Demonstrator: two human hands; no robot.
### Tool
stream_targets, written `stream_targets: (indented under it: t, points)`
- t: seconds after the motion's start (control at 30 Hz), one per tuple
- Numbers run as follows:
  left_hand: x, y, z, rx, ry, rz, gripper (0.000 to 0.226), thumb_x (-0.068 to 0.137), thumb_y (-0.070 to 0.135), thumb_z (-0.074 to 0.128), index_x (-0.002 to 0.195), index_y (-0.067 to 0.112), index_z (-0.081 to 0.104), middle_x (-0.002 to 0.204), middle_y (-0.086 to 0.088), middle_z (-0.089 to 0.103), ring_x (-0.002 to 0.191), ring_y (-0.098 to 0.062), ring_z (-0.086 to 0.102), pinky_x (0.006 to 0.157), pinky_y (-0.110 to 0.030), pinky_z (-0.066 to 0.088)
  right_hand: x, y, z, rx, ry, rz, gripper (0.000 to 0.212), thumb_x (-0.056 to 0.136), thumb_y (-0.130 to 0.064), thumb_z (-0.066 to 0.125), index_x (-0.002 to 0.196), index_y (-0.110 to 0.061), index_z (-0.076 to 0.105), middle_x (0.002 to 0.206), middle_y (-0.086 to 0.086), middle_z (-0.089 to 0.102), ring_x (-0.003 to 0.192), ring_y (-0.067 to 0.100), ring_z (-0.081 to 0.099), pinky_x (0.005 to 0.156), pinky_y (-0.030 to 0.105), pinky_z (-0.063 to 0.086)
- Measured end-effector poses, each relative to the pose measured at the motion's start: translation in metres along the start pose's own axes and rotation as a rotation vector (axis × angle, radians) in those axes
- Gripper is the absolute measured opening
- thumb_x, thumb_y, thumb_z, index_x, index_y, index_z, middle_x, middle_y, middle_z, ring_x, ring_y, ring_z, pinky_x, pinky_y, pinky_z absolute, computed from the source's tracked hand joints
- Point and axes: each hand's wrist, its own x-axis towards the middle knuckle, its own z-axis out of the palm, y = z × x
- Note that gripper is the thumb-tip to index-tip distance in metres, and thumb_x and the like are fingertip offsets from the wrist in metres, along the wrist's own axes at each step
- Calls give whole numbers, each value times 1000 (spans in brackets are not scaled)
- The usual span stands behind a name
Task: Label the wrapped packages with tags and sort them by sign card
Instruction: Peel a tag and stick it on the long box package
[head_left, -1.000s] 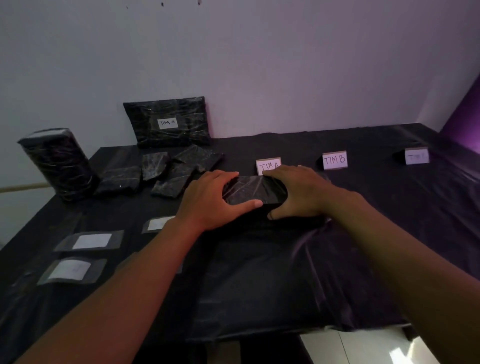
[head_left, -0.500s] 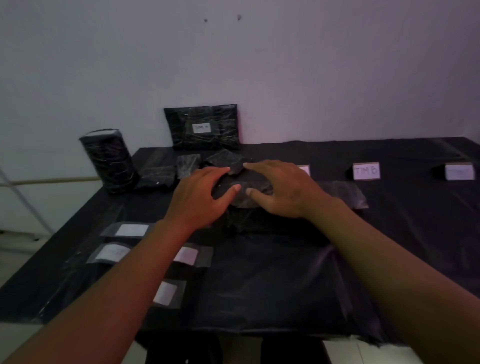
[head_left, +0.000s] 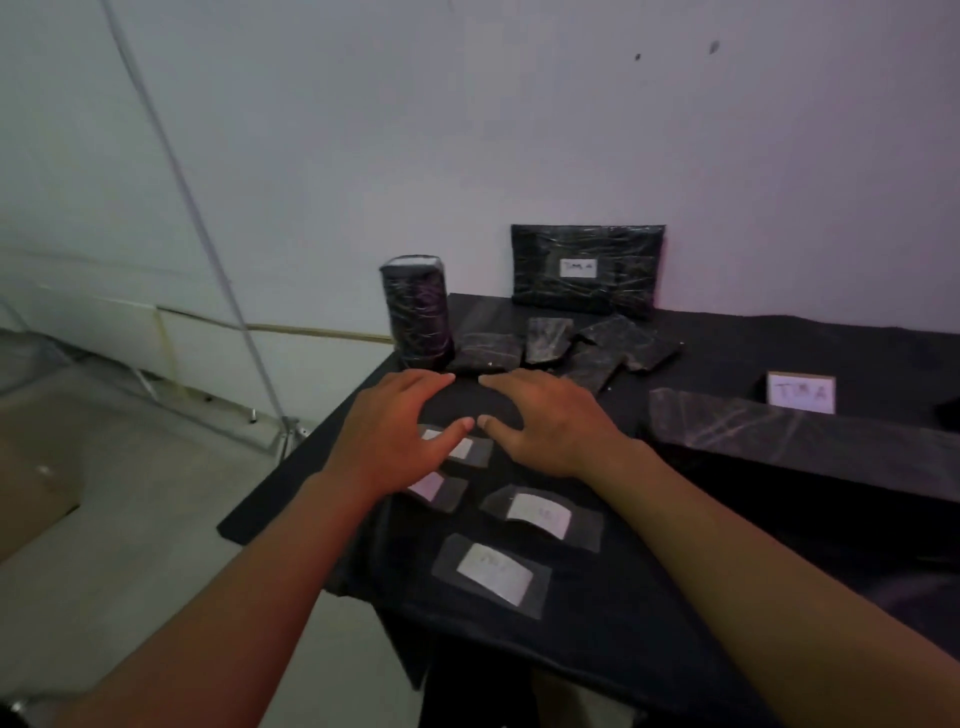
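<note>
Both my hands hover over the left part of the black-clothed table (head_left: 649, 613). My left hand (head_left: 400, 436) has relaxed, spread fingers and partly covers a taped white tag (head_left: 467, 448). My right hand (head_left: 550, 421) is spread beside it, thumb tip near the left thumb, holding nothing. Three more tags (head_left: 537, 514) (head_left: 493, 574) (head_left: 431, 486) lie in front of them. A long black wrapped package (head_left: 779, 436) lies to the right in front of the sign card "TIM A" (head_left: 801, 392).
Several small wrapped packages (head_left: 548, 338) are piled behind my hands. A wrapped cylinder (head_left: 415, 312) stands at the back left corner. A large flat package with a label (head_left: 587, 267) leans on the wall. The table's left edge and the floor (head_left: 130, 519) are close by.
My view swung left. Both hands let go of the long package, which now lies by the TIM A card, and moved left over the tags.
</note>
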Motion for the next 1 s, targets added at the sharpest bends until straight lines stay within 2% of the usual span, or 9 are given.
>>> stream_targets:
  t: [0.2, 0.37, 0.47, 0.57, 0.7, 0.77, 0.87, 0.93, 1.0]
  points:
    - [-16, -28, 11, -6, -93, -102, 69, 81, 67, 53, 130, 21, 66, 126, 0, 67, 116, -22, 63, 90, -47, 55, 27, -17, 32, -22, -179, 49, 57, 97, -53, 55, 148, -28, 48, 149, -1, 51, 137, 22, 47, 108, 40, 42]
    - [-20, -43, 25, -53, -196, -191, 72, 78, 73, 44, 128, 26, 66, 128, 6, 65, 117, -20, 61, 93, -47, 53, 42, -18, 51, 28, -228, 97, 52, 93, -57, 60, 136, -27, 60, 133, -2, 62, 123, 22, 57, 100, 43, 48]
    - [-17, -49, 29, -53, -247, -212, 58, 85, 66, 53, 125, 28, 68, 128, 7, 64, 117, -19, 59, 96, -45, 50, 49, -16, 61, 35, -222, 144, 61, 89, -61, 65, 140, -29, 57, 132, -4, 60, 124, 20, 55, 104, 47, 45]
    - [-15, -54, 34, -76, -220, -217, 43, 91, 53, 57, 122, 27, 69, 127, 6, 65, 116, -20, 60, 96, -44, 50, 57, -15, 63, 125, -236, 228, 60, 85, -60, 70, 138, -33, 58, 117, -13, 61, 120, 15, 56, 107, 47, 40]
    - [-13, -57, 35, -148, -189, -246, 39, 91, 53, 55, 120, 32, 70, 123, 9, 68, 112, -16, 62, 97, -46, 51, 68, -20, 57, 166, -350, 288, 37, 88, -47, 71, 123, -39, 63, 112, -15, 62, 115, 13, 58, 110, 46, 35]
    - [-13, -56, 35, -186, -164, -258, 32, 94, 47, 60, 120, 33, 71, 122, 9, 69, 112, -15, 63, 97, -45, 51, 71, -22, 57, 201, -367, 307, 23, 85, -41, 74, 105, -40, 63, 111, -14, 64, 111, 13, 60, 109, 46, 38]
    - [-12, -55, 35, -274, -120, -324, 44, 91, 54, 58, 127, 31, 67, 125, 6, 69, 115, -16, 64, 99, -44, 51, 73, -21, 60, 303, -334, 338, 20, 79, -30, 77, 88, -36, 61, 101, -13, 65, 104, 16, 64, 103, 47, 47]
    - [-11, -55, 35, -359, -84, -383, 51, 91, 55, 60, 135, 29, 62, 126, 4, 69, 116, -15, 64, 102, -41, 51, 73, -20, 61, 474, -275, 372, 24, 79, -18, 77, 93, -33, 63, 96, -7, 68, 95, 17, 67, 93, 41, 55]
    - [-8, -54, 33, -430, -30, -428, 51, 91, 46, 67, 138, 27, 58, 123, 5, 68, 113, -10, 63, 102, -33, 49, 72, -21, 56, 673, -195, 397, 31, 83, -5, 76, 106, -22, 66, 95, 1, 70, 85, 15, 67, 78, 30, 56]
